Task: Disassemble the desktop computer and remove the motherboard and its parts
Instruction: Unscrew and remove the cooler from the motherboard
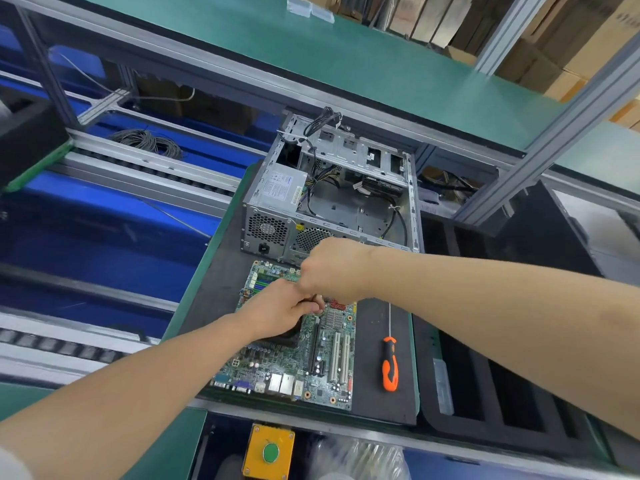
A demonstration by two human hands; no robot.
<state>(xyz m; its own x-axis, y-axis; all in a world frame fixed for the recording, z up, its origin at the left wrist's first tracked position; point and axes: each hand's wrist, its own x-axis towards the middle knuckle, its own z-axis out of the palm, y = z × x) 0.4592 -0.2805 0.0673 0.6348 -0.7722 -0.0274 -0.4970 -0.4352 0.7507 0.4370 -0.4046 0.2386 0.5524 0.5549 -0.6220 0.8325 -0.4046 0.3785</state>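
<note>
Motherboard (301, 362) centre hidden under left hand (280, 308), right hand (330, 268) (grip unclear).

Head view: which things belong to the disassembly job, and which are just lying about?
Job: motherboard, left hand and right hand working on it, open computer case, orange screwdriver.
Lying about: grey cable coil, yellow button box, cardboard boxes.

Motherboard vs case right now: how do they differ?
The motherboard lies flat and green under the left hand and right hand; the case behind it is grey metal, untouched. The motherboard is out; the case holds the power supply and cables. Both rest on the black mat.
</note>
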